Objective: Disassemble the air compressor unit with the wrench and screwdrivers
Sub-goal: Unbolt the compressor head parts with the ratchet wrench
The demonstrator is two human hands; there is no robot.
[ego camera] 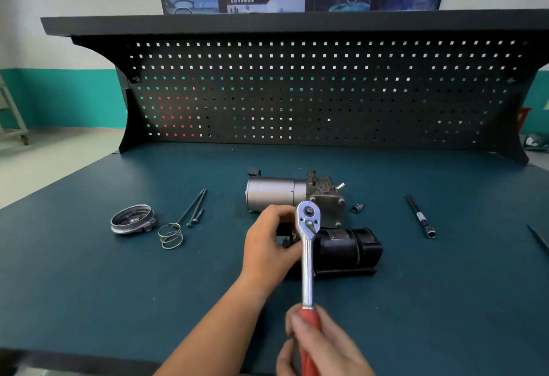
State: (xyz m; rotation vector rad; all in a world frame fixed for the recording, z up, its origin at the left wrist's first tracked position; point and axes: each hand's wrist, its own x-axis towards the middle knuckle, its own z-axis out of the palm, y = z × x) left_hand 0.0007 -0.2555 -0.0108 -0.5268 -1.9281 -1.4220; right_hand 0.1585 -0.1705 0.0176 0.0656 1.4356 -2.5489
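The air compressor unit [297, 194] lies mid-bench: a silver motor cylinder, a finned grey head and a black canister [350, 247] in front. My left hand [269, 245] grips the unit's near left side, between cylinder and canister. My right hand [320, 346] holds the red handle of a chrome ratchet wrench [307, 256]. The wrench head sits over the unit's middle, just right of my left fingers. What lies under the head is hidden.
On the blue mat at the left lie a round metal end cap [132, 219], a coil spring [170, 236] and long bolts [194, 207]. A small fitting [357, 207] and a black extension bar [420, 216] lie to the right. A pegboard [312, 93] closes the back.
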